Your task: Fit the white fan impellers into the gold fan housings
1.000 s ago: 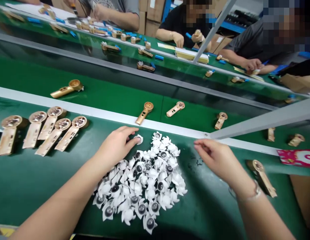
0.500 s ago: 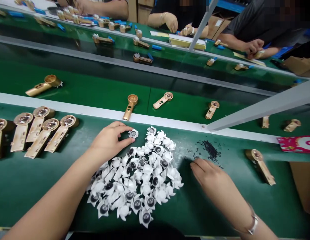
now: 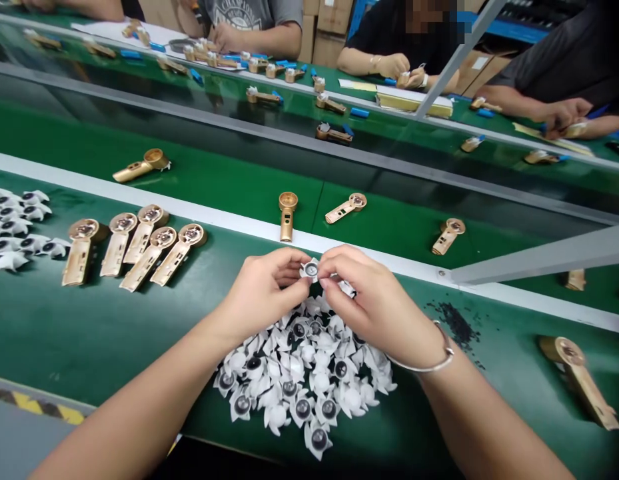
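Note:
Between finger and thumb, my left hand (image 3: 269, 287) grips a small white fan blade (image 3: 310, 269) with a grey hub facing up. The fingertips of my right hand (image 3: 372, 297) are pinched at the blade's right side; whether they hold a tiny part is hidden. Beneath both hands spreads a heap of white fan blades (image 3: 302, 373), some showing dark hubs. Small black pieces (image 3: 456, 322) lie scattered to the right of my right hand. Several gold fan housings (image 3: 174, 257) lie left of my left hand, and one more housing (image 3: 579, 380) is at the right.
Behind a white rail (image 3: 214, 222), more gold housings (image 3: 287, 217) lie on a green belt (image 3: 204, 180). A slanted metal post (image 3: 539, 257) stands at the right. More white blades (image 3: 9, 223) sit at the far left. People's hands (image 3: 394, 65) work across the line.
My right hand has moved left from beside the black pieces to the blade in my left hand. The view has shifted left, bringing the far-left blades into sight.

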The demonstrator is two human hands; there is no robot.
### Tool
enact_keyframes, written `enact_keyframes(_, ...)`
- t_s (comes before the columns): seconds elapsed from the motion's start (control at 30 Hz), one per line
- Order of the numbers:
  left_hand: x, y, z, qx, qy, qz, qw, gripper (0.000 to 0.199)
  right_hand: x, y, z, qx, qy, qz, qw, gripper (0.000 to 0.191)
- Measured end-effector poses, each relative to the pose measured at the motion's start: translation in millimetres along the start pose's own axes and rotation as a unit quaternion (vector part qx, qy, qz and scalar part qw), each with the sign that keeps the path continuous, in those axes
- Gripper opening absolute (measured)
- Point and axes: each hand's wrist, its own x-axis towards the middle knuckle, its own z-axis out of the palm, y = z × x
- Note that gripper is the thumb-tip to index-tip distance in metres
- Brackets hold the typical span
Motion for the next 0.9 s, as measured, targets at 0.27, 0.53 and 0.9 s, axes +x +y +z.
enact_keyframes(0.27,-5,16,0.2,-0.243,-0.031,-0.109,0.963,0.047,-3,4,13,0.009,0.061,0.032,0.998,0.011)
enact_keyframes(0.53,-11,18,-5.4,-0.198,-0.069,-0.09,0.974,0.053,-3,-1,8,-0.033,0.058,-0.021,0.998,0.012)
enact_keyframes(0.9,-11,19,-7.7,-0.201,-0.053,-0.1,0.973,0.048,-5,2,5,-0.087,0.017,-0.057,0.994,0.014)
